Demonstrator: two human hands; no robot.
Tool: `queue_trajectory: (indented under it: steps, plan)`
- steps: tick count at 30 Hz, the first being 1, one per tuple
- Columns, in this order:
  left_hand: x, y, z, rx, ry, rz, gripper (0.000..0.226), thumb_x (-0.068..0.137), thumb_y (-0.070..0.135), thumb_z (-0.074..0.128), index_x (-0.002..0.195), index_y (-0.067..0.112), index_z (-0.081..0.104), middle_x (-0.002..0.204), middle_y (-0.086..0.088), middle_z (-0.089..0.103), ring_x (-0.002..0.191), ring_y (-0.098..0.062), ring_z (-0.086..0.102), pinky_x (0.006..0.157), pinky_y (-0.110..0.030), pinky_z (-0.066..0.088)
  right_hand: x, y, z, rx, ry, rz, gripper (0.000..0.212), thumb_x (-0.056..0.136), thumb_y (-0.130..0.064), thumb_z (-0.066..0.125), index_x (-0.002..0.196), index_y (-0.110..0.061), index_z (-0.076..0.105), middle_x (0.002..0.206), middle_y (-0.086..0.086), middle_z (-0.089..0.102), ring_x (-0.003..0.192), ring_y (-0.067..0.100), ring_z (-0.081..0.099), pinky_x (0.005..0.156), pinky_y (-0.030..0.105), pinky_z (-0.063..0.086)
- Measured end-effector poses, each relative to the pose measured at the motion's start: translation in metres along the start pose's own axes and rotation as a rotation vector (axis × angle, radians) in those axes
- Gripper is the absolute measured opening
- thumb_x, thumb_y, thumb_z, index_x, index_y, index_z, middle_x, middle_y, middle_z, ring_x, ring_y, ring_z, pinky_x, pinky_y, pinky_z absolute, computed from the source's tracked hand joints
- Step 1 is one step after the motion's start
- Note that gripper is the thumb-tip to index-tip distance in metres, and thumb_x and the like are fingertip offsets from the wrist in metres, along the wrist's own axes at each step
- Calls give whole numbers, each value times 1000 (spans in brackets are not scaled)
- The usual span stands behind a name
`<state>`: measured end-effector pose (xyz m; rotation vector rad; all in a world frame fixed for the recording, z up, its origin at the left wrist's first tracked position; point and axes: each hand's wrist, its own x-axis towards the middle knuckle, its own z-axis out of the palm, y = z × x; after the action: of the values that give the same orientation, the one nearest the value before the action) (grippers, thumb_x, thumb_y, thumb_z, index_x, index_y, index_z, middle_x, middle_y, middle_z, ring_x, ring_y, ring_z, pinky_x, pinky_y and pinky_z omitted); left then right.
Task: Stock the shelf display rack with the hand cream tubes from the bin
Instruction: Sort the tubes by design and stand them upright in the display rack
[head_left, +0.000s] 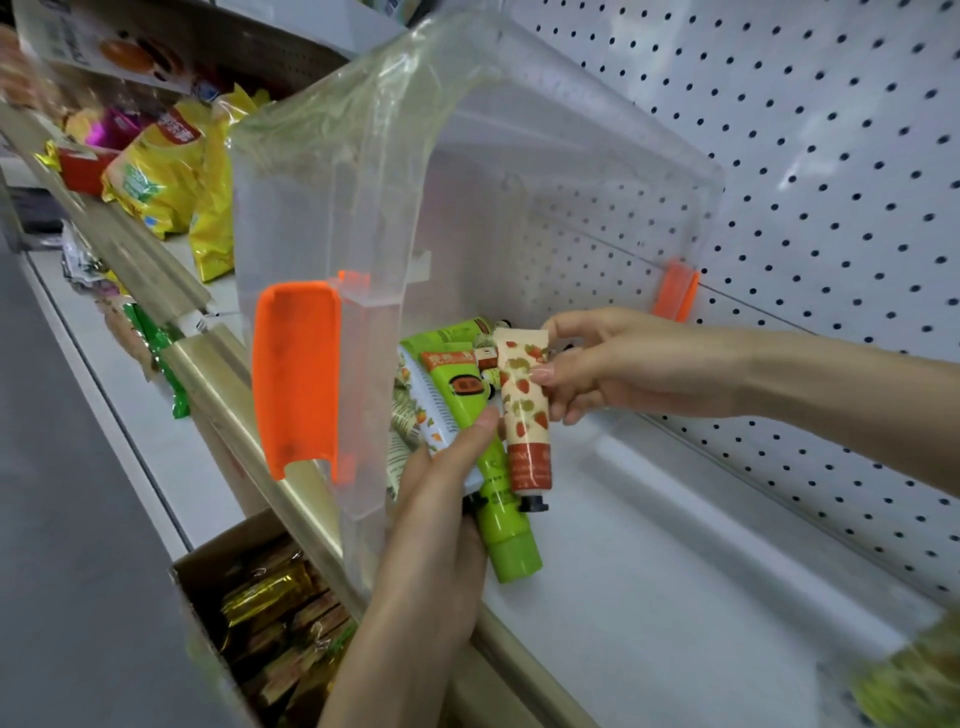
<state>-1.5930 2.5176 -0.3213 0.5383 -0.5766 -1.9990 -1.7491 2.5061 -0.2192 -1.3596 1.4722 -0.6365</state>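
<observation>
A clear plastic bin (332, 218) with orange latches (296, 374) lies tipped on its side on the white shelf (649, 571). Several hand cream tubes (457, 338) lie inside it. My left hand (436, 499) grips a bundle of tubes at the bin's mouth, among them a green tube (506, 540) and a white tube with orange print (431, 410). My right hand (602, 364) pinches a cream tube with a strawberry print (524, 410), cap pointing down, right beside the bundle.
White pegboard (805, 182) backs the shelf. Yellow snack bags (171, 171) fill the shelf to the left of the bin. A gold rail (249, 415) edges the shelf front. Below it stands a cardboard box (208, 561) of gold-wrapped packets. A yellow-green blur (914, 675) sits at lower right.
</observation>
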Motion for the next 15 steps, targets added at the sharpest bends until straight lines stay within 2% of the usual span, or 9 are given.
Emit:
queue_trajectory:
  steps: [2, 4, 7, 10, 12, 15]
  plan:
    - [-1, 0, -1, 31, -10, -4, 35, 60, 24, 72, 94, 14, 71, 85, -10, 72, 70, -21, 67, 59, -33, 58, 5, -3, 3, -18, -27, 17, 20, 75, -13, 66, 91, -10, 54, 79, 9, 70, 68, 15, 67, 64, 21, 56]
    - [-1, 0, -1, 40, -17, -9, 24, 58, 21, 73, 82, 16, 72, 74, -7, 73, 60, -17, 68, 54, -31, 57, 9, -4, 5, -48, -77, 16, 18, 76, -12, 67, 90, -10, 56, 79, 5, 71, 71, 15, 68, 66, 21, 55]
    - [-1, -1, -2, 39, 15, -18, 32, 54, 19, 74, 86, 17, 67, 69, -3, 73, 57, -13, 69, 46, -26, 55, 13, -4, 7, -137, -98, 10, 19, 76, -24, 69, 89, -11, 61, 78, -2, 69, 71, 8, 64, 66, 17, 52]
    - [-1, -2, -3, 1, 45, -13, 40, 51, 20, 74, 90, 15, 67, 73, -3, 74, 56, -11, 69, 44, -21, 52, 22, -3, -10, -172, 69, 23, 31, 73, -38, 67, 91, -13, 66, 79, -2, 66, 67, 4, 61, 62, 14, 50]
    - [2, -4, -5, -38, 83, 9, 45, 53, 21, 74, 96, 14, 68, 78, -3, 74, 60, -11, 69, 47, -22, 53, 31, 5, -33, -311, 234, 57, 29, 83, -36, 64, 97, -11, 65, 88, 1, 67, 76, 7, 64, 65, 14, 52]
    - [7, -5, -6, -101, 116, 35, 53, 57, 21, 74, 109, 12, 66, 88, -5, 73, 69, -14, 69, 53, -25, 55, 44, 29, -67, -580, 397, 180, 32, 90, -30, 61, 106, -3, 63, 109, 14, 65, 100, 23, 63, 86, 29, 54]
